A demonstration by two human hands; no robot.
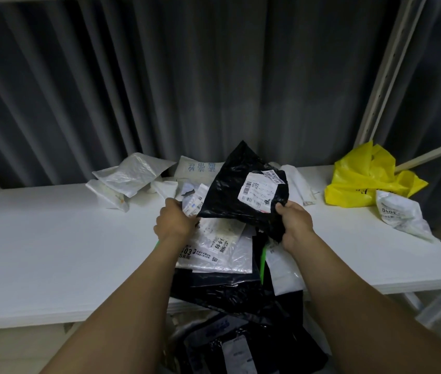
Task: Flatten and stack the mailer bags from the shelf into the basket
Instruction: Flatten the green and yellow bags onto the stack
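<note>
A black mailer bag (230,190) with a white shipping label is held up over the white shelf (52,252), one corner pointing upward. My left hand (173,222) grips its lower left corner and my right hand (293,225) grips its lower right edge. Beneath it lies a stack of flat white and black mailer bags (219,255) that runs over the shelf's front edge. A green basket rim (262,263) shows through the stack; the rest of the basket is hidden. More dark bags (230,344) lie below the shelf edge.
Crumpled white mailer bags (130,176) lie at the back left of the shelf. A yellow plastic bag (367,179) and a white bag (400,214) sit at the right. A grey curtain hangs behind, and a white shelf post (386,76) rises at the right.
</note>
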